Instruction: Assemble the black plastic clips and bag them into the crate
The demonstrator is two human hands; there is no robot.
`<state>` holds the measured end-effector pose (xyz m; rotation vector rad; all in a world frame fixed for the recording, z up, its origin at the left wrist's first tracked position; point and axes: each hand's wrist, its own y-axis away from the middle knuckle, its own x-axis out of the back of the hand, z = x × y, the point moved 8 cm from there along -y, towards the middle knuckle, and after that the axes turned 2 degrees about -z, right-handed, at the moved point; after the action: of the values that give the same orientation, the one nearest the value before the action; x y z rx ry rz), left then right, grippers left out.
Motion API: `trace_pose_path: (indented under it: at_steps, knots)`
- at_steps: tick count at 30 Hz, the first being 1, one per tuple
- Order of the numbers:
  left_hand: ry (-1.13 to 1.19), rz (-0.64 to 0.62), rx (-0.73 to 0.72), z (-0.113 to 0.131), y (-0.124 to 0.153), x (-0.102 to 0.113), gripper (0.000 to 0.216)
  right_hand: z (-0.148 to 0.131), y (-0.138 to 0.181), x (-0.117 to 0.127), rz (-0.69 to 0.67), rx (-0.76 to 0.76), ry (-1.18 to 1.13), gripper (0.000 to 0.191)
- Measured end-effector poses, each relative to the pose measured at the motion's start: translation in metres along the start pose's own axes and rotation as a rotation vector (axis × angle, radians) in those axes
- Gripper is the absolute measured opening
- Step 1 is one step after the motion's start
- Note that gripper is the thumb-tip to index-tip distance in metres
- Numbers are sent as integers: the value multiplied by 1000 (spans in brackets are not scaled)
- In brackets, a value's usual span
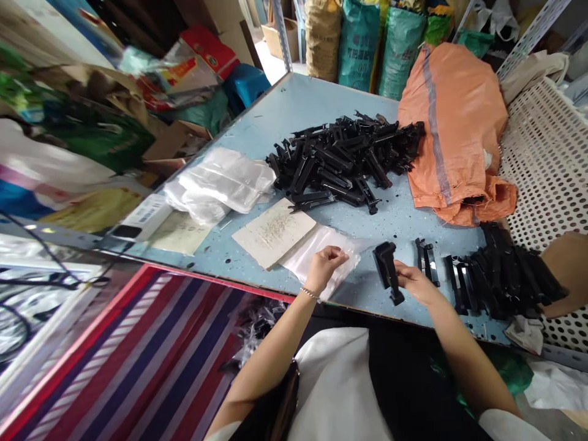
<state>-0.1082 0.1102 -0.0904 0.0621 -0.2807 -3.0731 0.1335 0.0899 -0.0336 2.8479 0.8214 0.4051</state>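
My left hand (325, 264) pinches the top of a clear plastic bag (316, 251) from a small stack lying on the pale blue table (294, 110). My right hand (413, 278) grips a black plastic part (386, 269), held just above the table near its front edge. A big heap of the same black plastic parts (344, 159) lies in the middle of the table. Two more black parts (427, 260) lie just right of my right hand.
A row of black parts (500, 278) lies at the right, against a white perforated basket (546, 159). An orange woven sack (454, 135) lies behind. A second pile of clear bags (220, 184) and a white card (274, 231) sit left. A striped sack (138, 361) stands below left.
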Motion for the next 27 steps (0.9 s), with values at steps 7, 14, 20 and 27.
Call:
trace_pose_path:
  at_steps: [7,14,20,27]
  knots:
    - [-217,12,-307,28,3,-32,14,14,-39,-31,362,-1,-512,30]
    - [-687,-116,-695,50,13,-58,35,17,-8,22,458,-83,-473,34]
    - [-608,-177,-584,38,5,-98,45,11,64,-26,160,-221,-767,49]
    - [-427,-210,-587,27,18,-119,66,29,84,-79,-135,-271,-1370,37]
